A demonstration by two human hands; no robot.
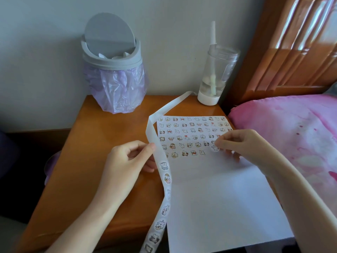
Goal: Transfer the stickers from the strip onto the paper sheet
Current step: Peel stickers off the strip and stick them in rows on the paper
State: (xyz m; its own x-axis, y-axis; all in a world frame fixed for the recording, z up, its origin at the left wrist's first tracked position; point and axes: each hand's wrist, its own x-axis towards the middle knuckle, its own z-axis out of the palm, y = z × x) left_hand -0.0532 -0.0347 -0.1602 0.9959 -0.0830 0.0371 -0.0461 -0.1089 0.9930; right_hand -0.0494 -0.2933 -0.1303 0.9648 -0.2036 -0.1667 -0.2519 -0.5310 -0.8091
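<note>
A white paper sheet (215,194) lies on the wooden table, its upper part filled with several rows of small cartoon stickers. A long white sticker strip (165,179) runs from the table's back, loops by the sheet's left edge and hangs off the front; its lower part carries round stickers, its upper part is bare. My left hand (127,161) pinches the strip near the loop. My right hand (240,145) holds one round sticker (215,148) at its fingertips, just above the sheet at the right end of the bottom row.
A grey swing-lid bin (111,57) with a purple bag stands at the table's back left. A clear bottle (217,73) with a straw stands at the back right. A pink blanket (291,136) on a bed borders the table's right edge.
</note>
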